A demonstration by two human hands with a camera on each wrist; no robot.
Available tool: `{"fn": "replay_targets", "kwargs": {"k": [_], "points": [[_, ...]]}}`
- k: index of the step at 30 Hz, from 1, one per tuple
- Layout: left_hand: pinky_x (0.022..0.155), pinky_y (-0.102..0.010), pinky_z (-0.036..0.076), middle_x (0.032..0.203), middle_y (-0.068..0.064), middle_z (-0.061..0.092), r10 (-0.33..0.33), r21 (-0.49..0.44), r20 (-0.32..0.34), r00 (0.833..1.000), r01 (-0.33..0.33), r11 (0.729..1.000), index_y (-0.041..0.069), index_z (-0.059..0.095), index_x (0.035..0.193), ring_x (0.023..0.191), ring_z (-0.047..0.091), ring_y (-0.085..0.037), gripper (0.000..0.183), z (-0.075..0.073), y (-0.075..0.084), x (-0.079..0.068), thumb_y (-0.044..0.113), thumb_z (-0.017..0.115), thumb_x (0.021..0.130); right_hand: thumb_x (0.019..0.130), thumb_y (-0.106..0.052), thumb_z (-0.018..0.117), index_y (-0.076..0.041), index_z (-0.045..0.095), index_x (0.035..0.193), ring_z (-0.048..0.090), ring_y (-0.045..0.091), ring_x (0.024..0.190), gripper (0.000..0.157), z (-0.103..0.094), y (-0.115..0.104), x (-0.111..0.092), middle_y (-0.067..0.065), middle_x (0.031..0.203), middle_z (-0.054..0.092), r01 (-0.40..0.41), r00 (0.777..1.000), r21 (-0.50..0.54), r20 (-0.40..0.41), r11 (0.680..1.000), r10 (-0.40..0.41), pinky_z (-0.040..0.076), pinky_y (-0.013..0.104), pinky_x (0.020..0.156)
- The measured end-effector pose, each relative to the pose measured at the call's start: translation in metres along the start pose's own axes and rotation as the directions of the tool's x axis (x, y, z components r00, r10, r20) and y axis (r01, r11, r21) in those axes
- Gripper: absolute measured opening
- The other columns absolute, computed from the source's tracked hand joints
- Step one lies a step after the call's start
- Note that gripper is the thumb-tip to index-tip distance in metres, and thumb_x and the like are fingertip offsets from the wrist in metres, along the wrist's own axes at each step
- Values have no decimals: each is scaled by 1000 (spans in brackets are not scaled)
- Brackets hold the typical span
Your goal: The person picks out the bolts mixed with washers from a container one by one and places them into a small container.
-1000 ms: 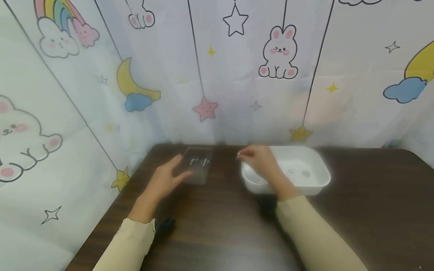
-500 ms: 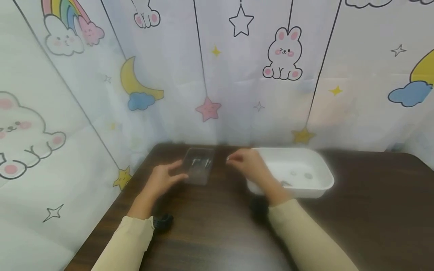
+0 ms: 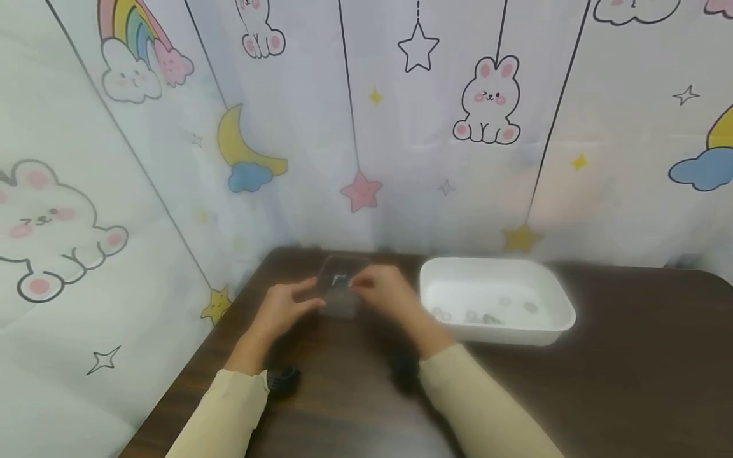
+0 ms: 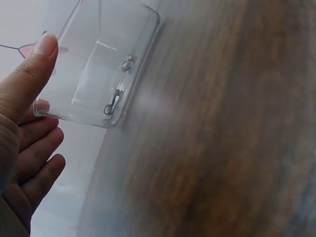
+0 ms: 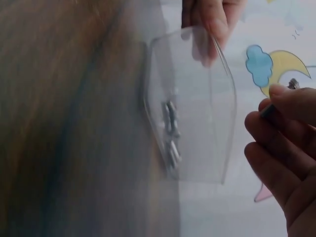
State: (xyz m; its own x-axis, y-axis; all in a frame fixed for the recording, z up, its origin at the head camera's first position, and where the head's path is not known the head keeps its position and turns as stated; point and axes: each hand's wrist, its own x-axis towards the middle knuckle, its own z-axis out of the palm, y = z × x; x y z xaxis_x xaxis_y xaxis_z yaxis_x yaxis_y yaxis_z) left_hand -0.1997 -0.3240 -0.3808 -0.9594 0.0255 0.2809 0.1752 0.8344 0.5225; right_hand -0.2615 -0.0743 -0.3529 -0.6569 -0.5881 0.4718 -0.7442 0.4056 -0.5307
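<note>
A clear plastic box (image 3: 342,304) stands at the left of the table with its mouth up. Several small metal pieces (image 4: 113,102) lie on its floor. My left hand (image 3: 284,308) touches the left side of this box, thumb and index finger fairly straight and spread along the rim. Above the right part of the box is my right hand (image 3: 386,292). It pinches a small metal screw-like piece (image 5: 268,109) between thumb and fingers, with a ridged end (image 5: 294,83) sticking out past the thumb. The middle of that piece is hidden by the fingers.
A white tray (image 3: 564,318) stands to the right, holding several small ring-shaped and metal bits (image 3: 491,319). The dark wooden table (image 3: 355,388) extends in front. A white curtain (image 3: 435,152) printed with rabbits and stars hangs behind it.
My right hand has moved left from over the white tray to above the clear box, carrying the small metal piece. My left hand has stayed beside the box. The view has shifted slightly.
</note>
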Motion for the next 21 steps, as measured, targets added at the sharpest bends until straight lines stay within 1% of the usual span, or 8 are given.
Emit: {"fn": "replay_targets", "kwargs": {"k": [1, 5, 9, 11, 16, 21], "points": [[106, -47, 46, 131, -5, 65, 2, -3, 1, 1000, -2, 1000, 12, 64, 131, 123, 60, -29, 61, 1, 0, -1, 44, 78, 81, 84, -8, 75, -8, 77, 95, 70, 19, 89, 11, 3, -1, 0, 5, 94, 75, 0, 1000, 13, 7, 1000, 0, 58, 32, 84], [106, -47, 46, 132, -5, 64, 12, -15, -5, 1000, -12, 1000, 12, 64, 131, 123, 60, -29, 60, 2, 2, -2, 43, 78, 81, 84, -7, 74, -9, 77, 94, 70, 19, 89, 10, 12, -7, 2, 5, 94, 75, 9, 999, 11, 47, 1000, -10, 58, 32, 84], [106, -47, 46, 132, -5, 64, 29, -27, -15, 999, -29, 999, 11, 65, 130, 122, 60, -29, 59, 3, 3, -1, 39, 79, 81, 85, -6, 74, -9, 77, 94, 69, 18, 87, 10, 19, -9, 3, 5, 93, 74, 10, 996, -12, 87, 1000, -9, 58, 30, 82], [107, -47, 46, 132, -5, 64, 27, -25, -16, 1000, -27, 999, 11, 65, 130, 122, 60, -29, 58, 4, 3, 0, 39, 79, 81, 85, -7, 74, -10, 77, 94, 69, 18, 86, 10, 21, -10, 3, 4, 92, 74, 6, 995, -22, 101, 1000, -3, 58, 30, 81], [107, -47, 46, 132, -6, 64, 19, -25, -19, 1000, -19, 1000, 11, 65, 129, 122, 60, -29, 58, 3, 6, -1, 39, 79, 81, 85, -8, 74, -11, 77, 95, 69, 18, 86, 11, 24, -12, 3, 4, 93, 75, -7, 994, -42, 112, 999, 12, 58, 30, 83], [106, -48, 46, 131, -7, 64, 33, -22, -26, 999, -34, 999, 9, 65, 129, 121, 61, -30, 57, 1, 7, -1, 38, 80, 81, 85, -9, 74, -13, 77, 95, 69, 17, 87, 11, 26, -13, 3, 2, 93, 75, -23, 992, -69, 118, 997, 31, 58, 29, 83]]}}
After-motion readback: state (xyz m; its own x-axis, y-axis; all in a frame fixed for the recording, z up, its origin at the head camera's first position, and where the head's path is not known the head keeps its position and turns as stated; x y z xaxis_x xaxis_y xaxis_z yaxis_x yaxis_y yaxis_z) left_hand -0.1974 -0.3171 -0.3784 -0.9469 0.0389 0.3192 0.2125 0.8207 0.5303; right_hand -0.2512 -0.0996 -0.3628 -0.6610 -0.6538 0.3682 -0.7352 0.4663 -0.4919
